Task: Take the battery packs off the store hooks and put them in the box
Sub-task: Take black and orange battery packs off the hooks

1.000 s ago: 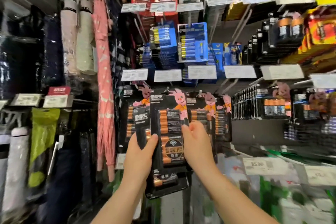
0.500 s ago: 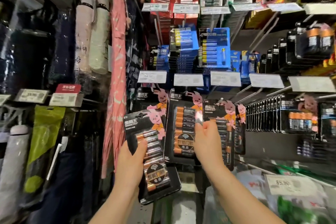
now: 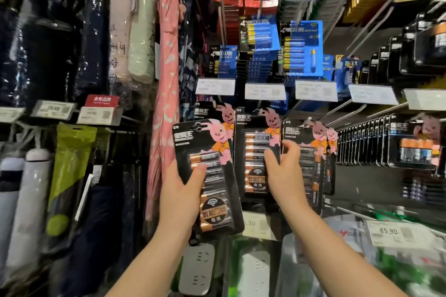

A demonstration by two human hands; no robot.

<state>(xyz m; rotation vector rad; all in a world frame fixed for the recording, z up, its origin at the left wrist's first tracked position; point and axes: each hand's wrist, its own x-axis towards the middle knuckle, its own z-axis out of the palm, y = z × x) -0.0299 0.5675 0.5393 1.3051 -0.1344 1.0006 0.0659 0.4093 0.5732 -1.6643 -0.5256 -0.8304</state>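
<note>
at two o'clock of freed pack (image 3: 210,176), gripped in left hand (image 3: 179,196): slide hanging pack (image 3: 301,161), pinched by right hand (image 3: 284,171), straight off hook.

Obstacles — left: pink umbrella (image 3: 166,108) hanging just beside the held battery pack (image 3: 208,176); wrapped umbrellas (image 3: 130,31) farther left. Above: blue battery packs (image 3: 304,48) and price tags (image 3: 265,91) overhanging the hooks. Right: dense row of black packs (image 3: 376,142) on long pegs. Free room — the near space around both forearms, and a dark gap below the right-hand row.
</note>
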